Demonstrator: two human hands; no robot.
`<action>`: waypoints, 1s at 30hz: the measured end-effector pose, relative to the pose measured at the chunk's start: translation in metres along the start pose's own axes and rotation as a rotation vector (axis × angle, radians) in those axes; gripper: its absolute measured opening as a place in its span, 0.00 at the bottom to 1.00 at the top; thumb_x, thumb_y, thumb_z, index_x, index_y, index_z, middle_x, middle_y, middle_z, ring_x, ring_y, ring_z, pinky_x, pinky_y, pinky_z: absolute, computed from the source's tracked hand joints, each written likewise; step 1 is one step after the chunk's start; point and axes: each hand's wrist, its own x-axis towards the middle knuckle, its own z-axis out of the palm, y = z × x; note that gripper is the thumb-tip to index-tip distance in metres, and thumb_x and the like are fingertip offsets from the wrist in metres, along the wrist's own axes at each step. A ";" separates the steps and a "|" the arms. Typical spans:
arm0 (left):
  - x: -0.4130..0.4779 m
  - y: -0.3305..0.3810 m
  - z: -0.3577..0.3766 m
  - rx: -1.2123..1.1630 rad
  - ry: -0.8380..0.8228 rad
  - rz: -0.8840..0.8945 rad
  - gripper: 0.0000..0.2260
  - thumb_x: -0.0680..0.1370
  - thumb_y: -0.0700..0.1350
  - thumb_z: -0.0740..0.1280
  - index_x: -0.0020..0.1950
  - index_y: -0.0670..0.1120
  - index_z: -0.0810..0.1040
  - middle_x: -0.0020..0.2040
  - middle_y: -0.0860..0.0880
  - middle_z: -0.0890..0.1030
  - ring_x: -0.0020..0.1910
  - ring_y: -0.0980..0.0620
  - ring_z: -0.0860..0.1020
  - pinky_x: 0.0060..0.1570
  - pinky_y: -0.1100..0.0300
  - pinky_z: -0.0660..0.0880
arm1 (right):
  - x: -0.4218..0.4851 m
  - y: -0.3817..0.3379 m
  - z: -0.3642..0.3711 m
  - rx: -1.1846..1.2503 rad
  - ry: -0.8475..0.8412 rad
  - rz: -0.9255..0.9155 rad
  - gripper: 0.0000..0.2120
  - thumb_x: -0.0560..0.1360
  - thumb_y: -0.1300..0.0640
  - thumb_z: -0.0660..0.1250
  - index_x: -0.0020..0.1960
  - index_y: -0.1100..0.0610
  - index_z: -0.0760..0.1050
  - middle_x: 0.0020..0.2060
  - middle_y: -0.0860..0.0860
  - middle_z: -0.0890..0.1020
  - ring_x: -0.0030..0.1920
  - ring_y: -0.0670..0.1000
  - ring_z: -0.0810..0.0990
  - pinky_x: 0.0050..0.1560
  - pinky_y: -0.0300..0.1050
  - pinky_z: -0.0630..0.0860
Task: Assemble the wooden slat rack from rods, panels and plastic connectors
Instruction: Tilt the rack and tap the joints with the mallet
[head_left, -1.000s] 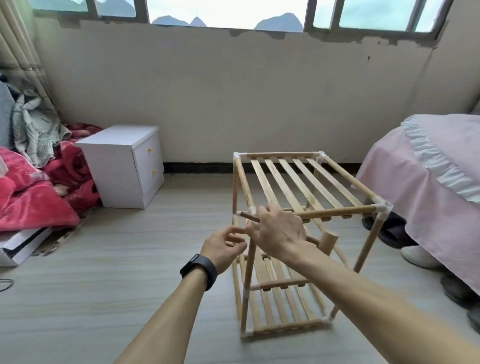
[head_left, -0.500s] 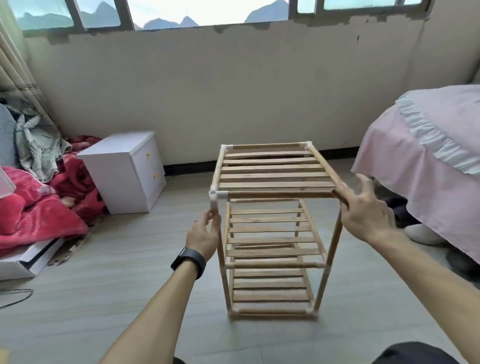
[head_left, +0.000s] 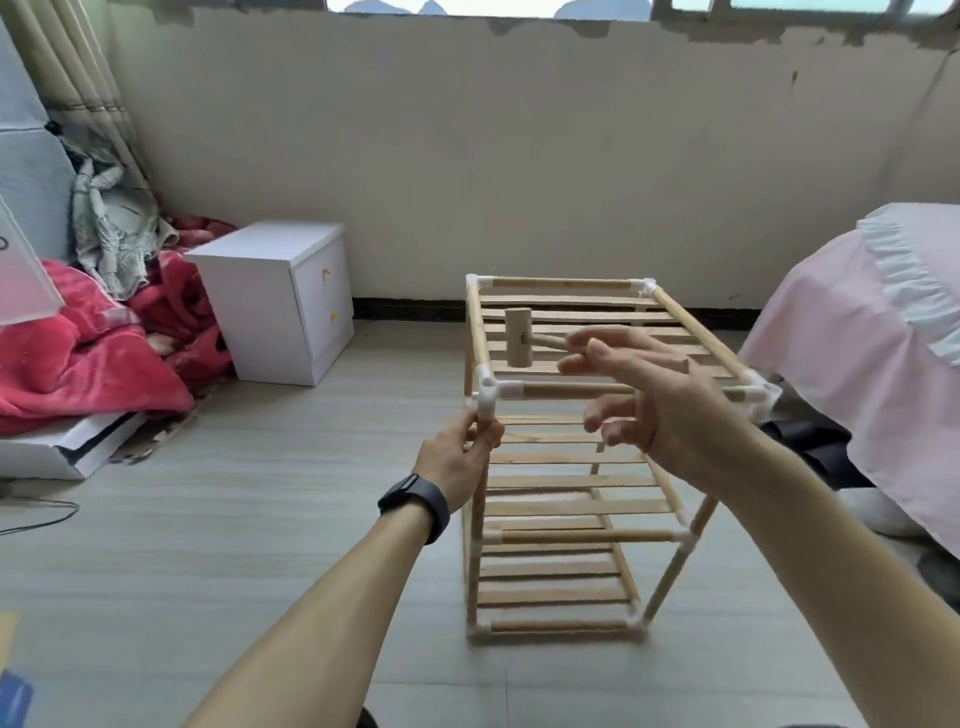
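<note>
Assembly looked nearly done when I checked the head view. Rack (head_left: 571, 457) stood upright on the floor (head_left: 260, 519), mid-right of the scene, between the white cabinet (head_left: 280, 301) on the left and the pink-covered bed (head_left: 857, 353) on the right, well apart from the far wall. I counted three slat levels, top, middle and bottom, all seated in the frame, w/ white plastic connectors at each corner I could see. The four upright rods looked straight, no obvious lean.

What was left, in my judgement: maybe only seating the joints tighter. Near-left top connector (head_left: 491, 395) had an open socket facing up, so I could not say if another rod belonged there or if it was just the top end. I saw no loose rods or panels on the floor.

A small wooden mallet (head_left: 519, 338) lay on the top slats, head toward the left, handle partly hidden behind my right hand.

Left hand (head_left: 457, 462) was pinching the near-left upright just below that connector, narrow grip w/ thumb and fingers. Right hand (head_left: 654, 395) hovered over the near top rail, fingers spread wide, holding nothing; it seemed close to the mallet handle, but I could not tell if it touched.

Wood was pale and unfinished, slats thin and evenly spaced.
</note>
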 end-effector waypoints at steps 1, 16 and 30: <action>0.000 -0.001 -0.001 -0.001 -0.001 0.004 0.08 0.79 0.65 0.60 0.52 0.64 0.74 0.45 0.59 0.84 0.48 0.61 0.80 0.42 0.67 0.74 | -0.002 0.001 0.000 0.075 -0.101 0.090 0.26 0.71 0.52 0.75 0.66 0.60 0.77 0.58 0.59 0.83 0.37 0.54 0.84 0.33 0.41 0.81; 0.006 -0.010 0.002 -0.004 -0.015 0.001 0.09 0.81 0.60 0.61 0.54 0.57 0.75 0.47 0.53 0.84 0.49 0.51 0.82 0.53 0.48 0.80 | -0.008 0.032 0.020 -1.213 0.163 -0.189 0.12 0.84 0.49 0.59 0.54 0.51 0.80 0.30 0.48 0.79 0.28 0.48 0.76 0.27 0.47 0.72; 0.007 -0.010 0.002 -0.007 -0.024 0.013 0.06 0.80 0.63 0.60 0.52 0.64 0.73 0.45 0.57 0.83 0.47 0.54 0.81 0.46 0.55 0.79 | -0.017 0.023 0.022 -1.184 0.358 -0.586 0.10 0.85 0.57 0.59 0.59 0.59 0.77 0.30 0.44 0.74 0.28 0.49 0.74 0.25 0.36 0.68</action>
